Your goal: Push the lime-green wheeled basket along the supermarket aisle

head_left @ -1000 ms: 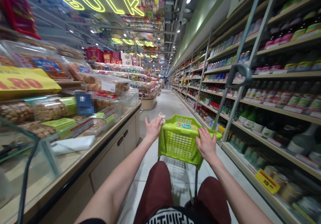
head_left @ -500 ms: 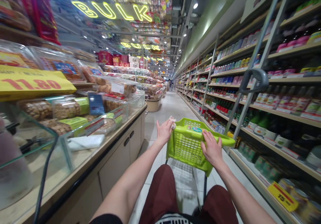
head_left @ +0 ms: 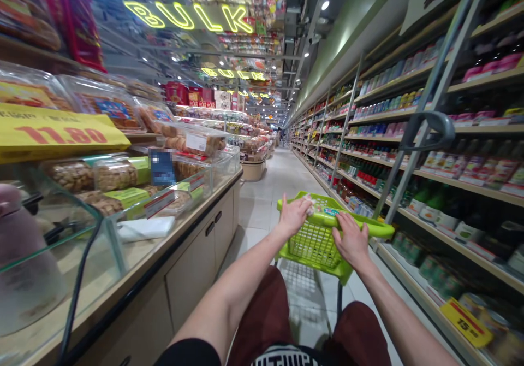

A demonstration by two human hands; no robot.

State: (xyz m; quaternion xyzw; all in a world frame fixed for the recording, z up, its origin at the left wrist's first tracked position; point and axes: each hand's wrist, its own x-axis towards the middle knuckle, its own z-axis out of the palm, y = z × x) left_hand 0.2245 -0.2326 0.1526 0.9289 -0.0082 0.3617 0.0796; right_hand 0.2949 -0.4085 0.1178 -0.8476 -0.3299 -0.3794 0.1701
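A bright green shopping cart (head_left: 313, 246) with a lattice basket stands in front of my legs. My left hand (head_left: 293, 217) is closed on a crumpled whitish tissue (head_left: 311, 204), which it presses against the left part of the cart's handle (head_left: 325, 218). To the right, my right hand (head_left: 352, 240) has its fingers curled over the same handle, beside a small blue-green label. The underside of both palms is hidden.
On the left runs a counter (head_left: 196, 213) with glass panels and packed baked goods. Tall shelves (head_left: 462, 175) of bottles and cans line the right, with a leaning metal ladder (head_left: 429, 109). A tiled aisle (head_left: 274, 180) stretches ahead.
My left hand has moved right with the tissue, from the handle's left corner further along the handle. My right hand keeps its place on the handle. The view has shifted slightly.
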